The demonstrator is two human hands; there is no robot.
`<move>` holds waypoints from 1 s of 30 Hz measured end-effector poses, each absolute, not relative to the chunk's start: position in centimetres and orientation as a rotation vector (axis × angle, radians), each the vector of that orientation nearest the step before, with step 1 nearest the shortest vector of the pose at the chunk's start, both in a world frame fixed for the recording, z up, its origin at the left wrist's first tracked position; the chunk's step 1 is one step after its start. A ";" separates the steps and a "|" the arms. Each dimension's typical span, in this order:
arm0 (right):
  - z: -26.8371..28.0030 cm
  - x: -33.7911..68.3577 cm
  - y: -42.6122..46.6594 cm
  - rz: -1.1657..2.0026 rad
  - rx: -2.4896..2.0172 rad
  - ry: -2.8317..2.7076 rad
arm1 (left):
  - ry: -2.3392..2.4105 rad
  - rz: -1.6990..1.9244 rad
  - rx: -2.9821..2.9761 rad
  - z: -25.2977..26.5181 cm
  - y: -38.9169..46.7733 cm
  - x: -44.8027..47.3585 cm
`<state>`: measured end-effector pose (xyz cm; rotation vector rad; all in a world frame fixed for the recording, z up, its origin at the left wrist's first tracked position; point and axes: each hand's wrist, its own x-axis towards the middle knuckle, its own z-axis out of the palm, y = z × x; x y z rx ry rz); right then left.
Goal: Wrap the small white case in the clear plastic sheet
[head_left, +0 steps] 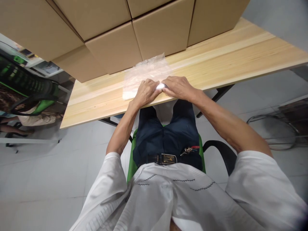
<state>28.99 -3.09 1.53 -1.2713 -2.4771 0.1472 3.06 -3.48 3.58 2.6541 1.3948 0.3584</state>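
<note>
Near the table's front edge, a small, shiny white object [160, 86] shows between my two hands; its kind is hard to tell. My left hand [147, 91] curls over its left end, fingers bent and closed. From the other side, my right hand [177, 86] grips the right end with thumb and fingers. A thin, see-through plastic sheet or bag [144, 71], slightly wrinkled, lies flat on the wood under and behind my hands. Most of the white object is covered by my fingers.
Large cardboard boxes [161, 35] are stacked along the back of the wooden table [216, 59]. To the left stands a black and green chair [26, 83], with part of a person beside it. A round metal-framed stool [274, 131] is on the right.
</note>
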 end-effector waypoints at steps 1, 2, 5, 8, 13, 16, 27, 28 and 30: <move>1.7 29.0 -2.8 0.163 -1.285 -2.475 | 1.397 0.354 2.651 3.6 -3.2 3.0; 1.8 29.0 -2.5 0.185 -1.295 -2.468 | 1.400 0.348 2.644 3.8 -2.9 2.9; 2.1 29.1 -1.1 0.290 -1.297 -2.430 | 1.424 0.354 2.610 4.2 -1.7 2.7; 2.2 29.2 0.6 0.394 -1.266 -2.394 | 1.464 0.384 2.579 4.5 -0.5 2.8; 1.4 29.4 2.9 0.428 -1.239 -2.359 | 1.529 0.413 2.543 4.0 0.9 3.1; 0.6 29.3 3.5 0.397 -1.310 -2.314 | 1.602 0.382 2.520 3.3 1.6 3.2; -0.3 31.0 2.8 0.288 -1.594 -2.164 | 1.623 0.444 2.507 1.7 1.1 2.3; 0.1 31.3 2.4 0.275 -1.663 -2.142 | 1.630 0.452 2.501 1.6 1.0 2.3; 0.7 31.5 1.0 0.221 -1.707 -2.100 | 1.648 0.449 2.489 1.6 0.9 2.4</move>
